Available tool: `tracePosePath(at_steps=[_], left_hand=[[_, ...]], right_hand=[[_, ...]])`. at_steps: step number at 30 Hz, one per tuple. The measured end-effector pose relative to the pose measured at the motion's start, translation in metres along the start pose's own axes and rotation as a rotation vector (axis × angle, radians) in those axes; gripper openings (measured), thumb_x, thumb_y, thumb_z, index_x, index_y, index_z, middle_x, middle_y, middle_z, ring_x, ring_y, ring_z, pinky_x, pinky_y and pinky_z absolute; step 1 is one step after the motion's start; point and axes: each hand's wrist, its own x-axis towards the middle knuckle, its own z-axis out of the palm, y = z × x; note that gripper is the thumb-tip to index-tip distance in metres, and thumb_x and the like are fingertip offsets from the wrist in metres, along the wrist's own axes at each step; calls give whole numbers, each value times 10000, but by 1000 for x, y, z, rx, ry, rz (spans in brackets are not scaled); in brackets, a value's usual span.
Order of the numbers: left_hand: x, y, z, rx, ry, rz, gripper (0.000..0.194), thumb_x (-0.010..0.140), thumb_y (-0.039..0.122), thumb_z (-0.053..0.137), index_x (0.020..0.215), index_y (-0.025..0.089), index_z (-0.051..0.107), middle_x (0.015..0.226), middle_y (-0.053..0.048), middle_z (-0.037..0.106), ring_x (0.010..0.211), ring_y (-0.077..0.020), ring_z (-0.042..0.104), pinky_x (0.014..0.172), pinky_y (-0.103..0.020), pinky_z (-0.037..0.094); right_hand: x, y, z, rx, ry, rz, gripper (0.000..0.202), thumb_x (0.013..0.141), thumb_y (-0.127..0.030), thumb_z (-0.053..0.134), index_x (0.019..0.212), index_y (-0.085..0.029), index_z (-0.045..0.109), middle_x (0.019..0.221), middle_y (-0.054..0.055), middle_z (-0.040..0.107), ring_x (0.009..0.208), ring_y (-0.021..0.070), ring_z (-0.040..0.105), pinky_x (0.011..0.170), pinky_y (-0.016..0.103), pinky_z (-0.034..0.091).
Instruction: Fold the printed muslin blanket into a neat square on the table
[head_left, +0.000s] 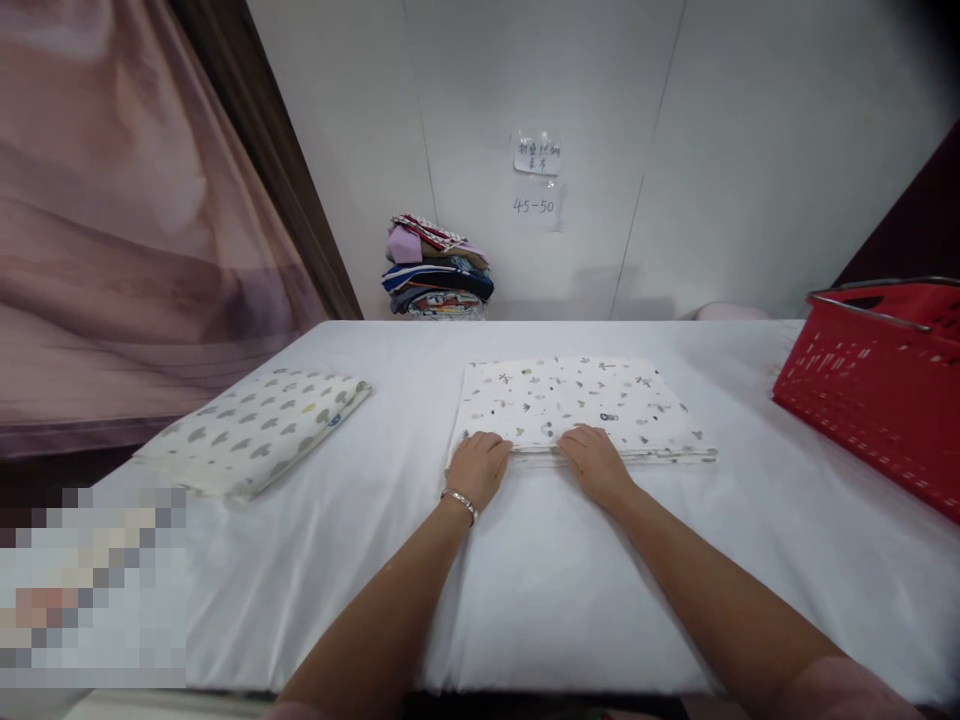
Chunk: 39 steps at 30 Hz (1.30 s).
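Observation:
A folded white cloth with small printed figures (570, 405) lies flat in the middle of the white-covered table (570, 590). At its near edge, toward the left corner, my left hand (478, 468) grips the folded layers, with a bracelet at the wrist. My right hand (596, 465) is at the same edge, near its middle, fingers bent over the layers. Both thumbs and the undersides of the fingers are partly hidden. Farther left rests another folded cloth, white with grey-green cloud-like shapes (262, 425), touched by neither hand.
A red plastic basket (885, 390) with metal handles stands at the right edge of the table. Behind the far edge is a pile of folded fabrics (437, 270) against the wall. A pink curtain (150, 220) hangs at the left. Two paper notes (536, 205) are on the wall.

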Motion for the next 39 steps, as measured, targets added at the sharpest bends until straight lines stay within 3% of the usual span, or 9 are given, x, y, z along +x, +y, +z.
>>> tracePosePath(at_steps=[9, 17, 23, 32, 39], left_hand=[[-3, 6, -3, 74, -51, 56, 252, 879, 216, 390, 833, 224, 638, 803, -44, 591, 805, -185, 481, 704, -333, 362], [0, 2, 1, 63, -35, 70, 216, 849, 204, 441, 969, 229, 618, 930, -55, 601, 855, -195, 502, 729, -337, 390], [7, -1, 7, 42, -114, 139, 256, 871, 211, 395, 1011, 211, 609, 954, -48, 609, 862, -192, 503, 748, -332, 412], [7, -4, 8, -12, -98, 132, 266, 876, 210, 381, 1009, 215, 611, 951, -43, 607, 856, -185, 500, 759, -327, 420], [8, 3, 2, -1, -120, 101, 261, 886, 229, 371, 1008, 206, 601, 961, -45, 603, 865, -178, 498, 778, -328, 408]], right_hand=[[-7, 1, -3, 45, -53, -61, 213, 889, -172, 410, 907, -231, 615, 916, 45, 601, 887, 184, 470, 767, 323, 326], [-4, -1, -2, 27, -64, -42, 157, 873, -193, 468, 902, -219, 621, 905, 36, 602, 878, 170, 468, 759, 302, 335], [-1, -4, -4, -37, -76, -13, 153, 876, -173, 456, 905, -202, 604, 866, 32, 592, 839, 154, 464, 743, 283, 330], [-22, 22, -22, -78, -56, -53, 184, 894, -162, 412, 979, -186, 574, 969, 53, 596, 905, 167, 470, 801, 309, 328], [-20, 25, -18, -35, 2, -27, 217, 887, -125, 389, 954, -176, 588, 959, 75, 602, 898, 180, 484, 785, 322, 352]])
